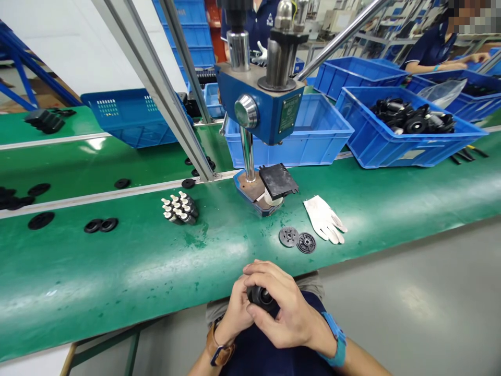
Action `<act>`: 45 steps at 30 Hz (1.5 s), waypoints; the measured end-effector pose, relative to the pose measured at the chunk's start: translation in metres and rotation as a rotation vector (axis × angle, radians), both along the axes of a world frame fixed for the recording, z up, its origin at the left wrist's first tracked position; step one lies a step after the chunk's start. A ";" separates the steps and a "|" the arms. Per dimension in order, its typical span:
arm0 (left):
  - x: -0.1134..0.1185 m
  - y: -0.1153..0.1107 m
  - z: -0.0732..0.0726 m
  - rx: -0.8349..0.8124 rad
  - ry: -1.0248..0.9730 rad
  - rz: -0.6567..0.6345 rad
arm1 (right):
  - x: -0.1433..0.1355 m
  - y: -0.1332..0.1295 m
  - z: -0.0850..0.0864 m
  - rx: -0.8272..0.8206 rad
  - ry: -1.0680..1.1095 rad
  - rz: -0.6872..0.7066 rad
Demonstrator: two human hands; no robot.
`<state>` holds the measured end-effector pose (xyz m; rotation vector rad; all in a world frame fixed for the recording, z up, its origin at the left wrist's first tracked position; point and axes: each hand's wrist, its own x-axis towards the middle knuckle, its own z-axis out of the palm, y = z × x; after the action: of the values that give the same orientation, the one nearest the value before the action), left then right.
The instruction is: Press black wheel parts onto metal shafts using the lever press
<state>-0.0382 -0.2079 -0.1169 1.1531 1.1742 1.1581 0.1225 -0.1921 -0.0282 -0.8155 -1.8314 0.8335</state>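
Note:
Just in front of the table's near edge, above my lap, my left hand (236, 308) and my right hand (287, 308) are both closed around a round black plastic part (263, 297). Its ringed end with a small hole faces up; the rest is hidden by my fingers. Past my hands on the green table lie two flat black discs (288, 236), one overlapping the other. Beside them is a white glove (324, 219). To the left stands a cluster of several black cylinders with white tips (180, 208).
A blue bench press (258, 104) stands ahead, a black plate (278, 179) on its base. Behind are blue bins (407, 149), one holding black parts. Black rings (100, 225) lie at left. A metal post (156, 89) rises from the table (129, 282). Co-workers (434, 47) are behind.

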 end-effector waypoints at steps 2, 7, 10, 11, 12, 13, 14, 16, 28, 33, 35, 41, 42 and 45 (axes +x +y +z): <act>0.001 0.001 0.002 -0.001 -0.028 -0.038 | 0.000 -0.001 0.000 -0.002 -0.002 -0.005; 0.003 0.003 0.004 -0.011 -0.035 -0.032 | 0.002 0.001 -0.005 -0.022 0.025 0.009; 0.009 0.009 0.009 -0.046 -0.026 -0.042 | 0.008 0.006 -0.010 -0.053 0.097 0.036; 0.011 0.012 0.012 -0.058 -0.038 -0.051 | 0.011 0.008 -0.012 -0.067 0.121 0.041; 0.013 0.017 0.016 -0.065 -0.058 -0.065 | 0.015 0.011 -0.013 -0.081 0.136 0.038; 0.013 0.023 0.022 -0.064 -0.075 -0.084 | 0.019 0.013 -0.016 -0.094 0.143 0.023; 0.013 0.030 0.030 -0.049 -0.084 -0.091 | 0.024 0.015 -0.018 -0.108 0.146 -0.003; 0.011 0.048 0.051 0.030 -0.036 -0.062 | 0.033 0.020 -0.024 -0.128 0.169 -0.086; 0.055 0.215 0.185 0.498 0.553 0.044 | 0.085 0.089 0.023 0.033 0.326 -0.537; 0.068 0.234 0.171 0.452 0.597 0.035 | 0.097 0.142 -0.013 -0.225 0.155 -0.528; 0.068 0.236 0.167 0.465 0.593 0.022 | 0.096 0.165 -0.041 -0.320 -0.003 -0.461; 0.065 0.241 0.159 0.573 0.580 -0.025 | 0.081 0.217 -0.074 -0.321 -0.070 -0.198; 0.064 0.242 0.157 0.578 0.567 -0.025 | 0.078 0.221 -0.074 -0.328 -0.066 -0.165; 0.064 0.245 0.149 0.569 0.496 -0.039 | 0.070 0.224 -0.078 -0.347 -0.048 -0.144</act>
<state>0.0254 0.0368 0.0320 1.9731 1.2058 1.2540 0.1928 0.0315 -0.1059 -1.1810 -1.6680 1.0613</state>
